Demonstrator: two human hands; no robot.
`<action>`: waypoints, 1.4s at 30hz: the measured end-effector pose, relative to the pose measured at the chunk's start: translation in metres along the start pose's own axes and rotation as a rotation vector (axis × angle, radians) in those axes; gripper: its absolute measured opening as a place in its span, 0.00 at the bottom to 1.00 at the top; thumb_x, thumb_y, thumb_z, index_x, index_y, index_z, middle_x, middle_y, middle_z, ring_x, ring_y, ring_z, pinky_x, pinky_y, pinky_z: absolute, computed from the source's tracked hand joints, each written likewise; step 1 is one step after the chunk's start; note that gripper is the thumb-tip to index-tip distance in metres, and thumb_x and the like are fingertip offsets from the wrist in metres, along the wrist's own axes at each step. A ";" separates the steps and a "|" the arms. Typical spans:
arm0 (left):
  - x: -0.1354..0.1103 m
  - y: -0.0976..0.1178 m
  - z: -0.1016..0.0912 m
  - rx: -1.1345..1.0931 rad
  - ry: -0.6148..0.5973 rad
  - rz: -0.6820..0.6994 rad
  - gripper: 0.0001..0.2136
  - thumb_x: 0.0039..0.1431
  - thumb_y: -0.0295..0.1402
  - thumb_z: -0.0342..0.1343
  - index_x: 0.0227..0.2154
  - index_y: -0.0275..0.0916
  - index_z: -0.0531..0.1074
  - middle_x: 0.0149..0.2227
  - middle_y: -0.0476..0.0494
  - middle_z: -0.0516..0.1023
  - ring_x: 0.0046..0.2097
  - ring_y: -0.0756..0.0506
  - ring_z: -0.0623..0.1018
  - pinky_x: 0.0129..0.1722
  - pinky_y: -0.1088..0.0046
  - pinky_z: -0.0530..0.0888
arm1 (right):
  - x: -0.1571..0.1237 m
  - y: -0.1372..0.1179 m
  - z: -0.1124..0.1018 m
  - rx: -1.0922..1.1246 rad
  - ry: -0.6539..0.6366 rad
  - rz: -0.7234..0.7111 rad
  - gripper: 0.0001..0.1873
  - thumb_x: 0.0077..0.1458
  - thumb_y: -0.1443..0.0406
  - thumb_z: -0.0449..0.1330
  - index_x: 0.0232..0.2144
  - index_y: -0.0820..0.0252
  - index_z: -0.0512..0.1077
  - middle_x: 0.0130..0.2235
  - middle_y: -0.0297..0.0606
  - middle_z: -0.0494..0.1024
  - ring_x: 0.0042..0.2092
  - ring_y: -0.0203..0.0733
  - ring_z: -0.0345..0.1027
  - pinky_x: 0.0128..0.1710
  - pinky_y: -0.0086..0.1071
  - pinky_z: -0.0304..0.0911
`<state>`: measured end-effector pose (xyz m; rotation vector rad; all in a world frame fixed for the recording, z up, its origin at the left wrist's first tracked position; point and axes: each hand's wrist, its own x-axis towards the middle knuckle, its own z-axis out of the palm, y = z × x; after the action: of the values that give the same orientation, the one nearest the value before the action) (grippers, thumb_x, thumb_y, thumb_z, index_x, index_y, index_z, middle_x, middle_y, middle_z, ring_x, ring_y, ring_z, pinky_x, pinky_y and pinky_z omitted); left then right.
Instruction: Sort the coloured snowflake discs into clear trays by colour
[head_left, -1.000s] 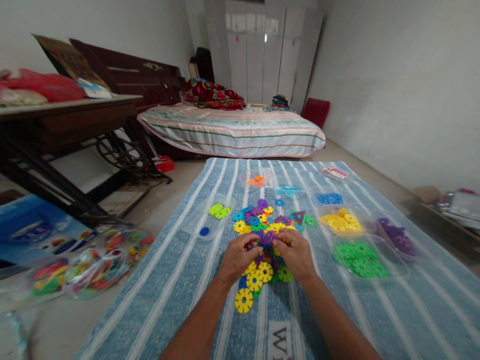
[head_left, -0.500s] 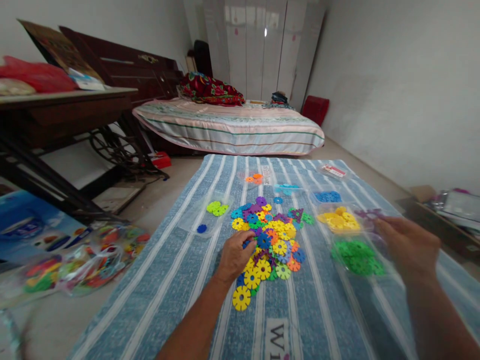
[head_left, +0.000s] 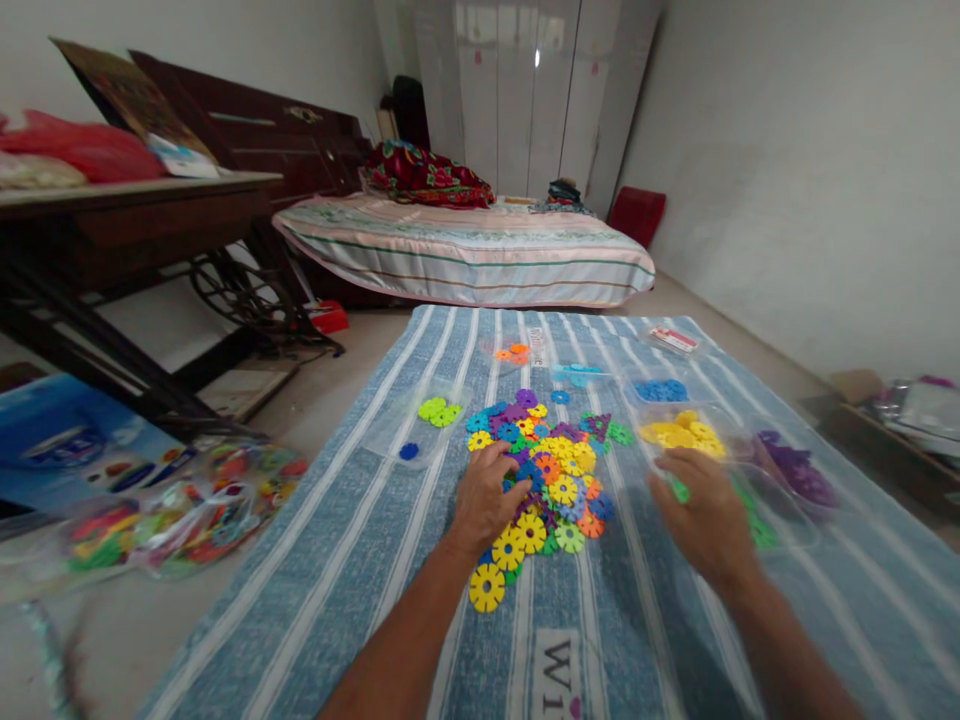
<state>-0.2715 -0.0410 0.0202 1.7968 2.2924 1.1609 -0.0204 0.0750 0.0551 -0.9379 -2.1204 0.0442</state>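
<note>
A heap of flat, notched plastic discs [head_left: 531, 535] in mixed colours lies in the middle of the cloth. My left hand [head_left: 484, 500] rests at its left side, thumb and fingers apart, touching the discs. To the right, my right hand [head_left: 701, 515] hovers over the near-left side of the clear box of green pieces [head_left: 759, 520], hiding much of it. Its thumb and fingers are apart, and green shows between them. Past it stand a box of yellow pieces [head_left: 690, 432] and a box of purple pieces [head_left: 799, 470].
Farther back are boxes with blue discs [head_left: 660, 391], light blue discs [head_left: 577, 374] and orange discs [head_left: 514, 354]. A clear tray [head_left: 382, 440] holds lime discs and one dark blue disc. Bags of coloured pieces [head_left: 187, 520] lie on the floor at left.
My right hand has let go of purple pieces, which now lie in the purple box, and has moved left towards the heap. My left hand has spread its fingers on the heap.
</note>
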 end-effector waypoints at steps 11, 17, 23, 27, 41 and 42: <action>-0.001 -0.016 -0.010 0.031 0.126 -0.110 0.02 0.50 0.31 0.55 0.26 0.40 0.69 0.42 0.41 0.74 0.48 0.42 0.71 0.51 0.61 0.68 | 0.007 -0.075 0.080 0.081 -0.274 -0.104 0.10 0.53 0.63 0.55 0.38 0.57 0.72 0.40 0.43 0.72 0.46 0.48 0.63 0.47 0.43 0.60; -0.002 -0.021 -0.011 0.059 0.124 -0.121 0.04 0.50 0.30 0.54 0.31 0.39 0.70 0.37 0.43 0.75 0.44 0.43 0.73 0.47 0.63 0.69 | 0.006 -0.076 0.089 0.009 -0.357 -0.099 0.10 0.52 0.62 0.57 0.37 0.59 0.71 0.40 0.44 0.72 0.46 0.49 0.62 0.47 0.42 0.59; -0.002 -0.020 -0.013 0.059 0.096 -0.171 0.02 0.51 0.30 0.53 0.29 0.40 0.70 0.35 0.45 0.75 0.40 0.45 0.73 0.43 0.67 0.69 | -0.001 -0.069 0.088 0.093 -0.346 -0.039 0.09 0.49 0.64 0.58 0.35 0.59 0.70 0.39 0.41 0.71 0.44 0.46 0.62 0.45 0.38 0.60; -0.001 -0.020 -0.012 0.045 0.083 -0.188 0.02 0.52 0.30 0.52 0.28 0.39 0.69 0.33 0.46 0.75 0.39 0.46 0.73 0.42 0.69 0.69 | -0.004 -0.067 0.086 0.151 -0.318 0.005 0.09 0.48 0.66 0.58 0.35 0.60 0.69 0.38 0.40 0.71 0.43 0.45 0.62 0.44 0.37 0.59; -0.001 -0.021 -0.013 0.020 0.069 -0.241 0.03 0.52 0.29 0.51 0.26 0.39 0.69 0.32 0.47 0.73 0.38 0.48 0.72 0.41 0.72 0.67 | -0.001 -0.077 0.060 0.373 -0.290 0.141 0.07 0.50 0.62 0.55 0.23 0.57 0.67 0.29 0.35 0.72 0.34 0.40 0.64 0.36 0.32 0.57; -0.001 -0.020 -0.013 0.018 0.068 -0.246 0.03 0.52 0.29 0.51 0.26 0.39 0.68 0.32 0.47 0.73 0.38 0.48 0.72 0.41 0.72 0.67 | 0.001 -0.079 0.058 0.383 -0.290 0.162 0.07 0.50 0.62 0.55 0.23 0.57 0.68 0.29 0.34 0.73 0.34 0.40 0.65 0.36 0.32 0.57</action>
<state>-0.2936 -0.0502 0.0178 1.4475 2.4808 1.1785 -0.1091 0.0341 0.0421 -0.9071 -2.1798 0.6812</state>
